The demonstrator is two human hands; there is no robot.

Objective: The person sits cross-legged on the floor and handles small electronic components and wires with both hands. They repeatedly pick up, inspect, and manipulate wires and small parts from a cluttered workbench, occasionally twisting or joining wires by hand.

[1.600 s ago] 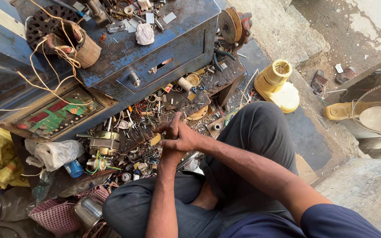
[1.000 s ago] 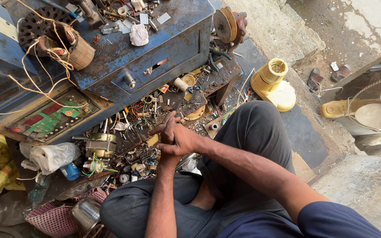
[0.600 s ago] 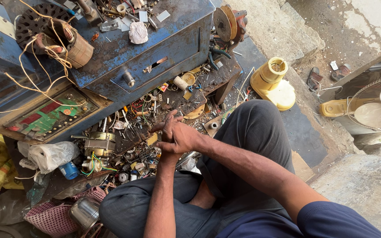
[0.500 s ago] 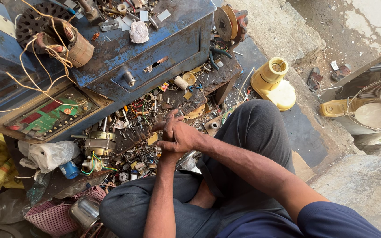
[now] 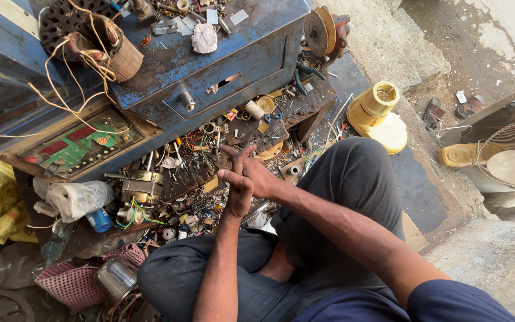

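Two hands, left hand (image 5: 238, 200) against right hand (image 5: 251, 176), above scattered motor parts (image 5: 180, 197).

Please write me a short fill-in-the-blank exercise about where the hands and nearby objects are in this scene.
1. The right hand lies across the left hand, above a litter of small ____.
2. The crumpled white rag lies on the ____ metal cabinet.
3. The cream-yellow plastic housing stands beside the person's ____ knee.

Missing words: parts; blue; right
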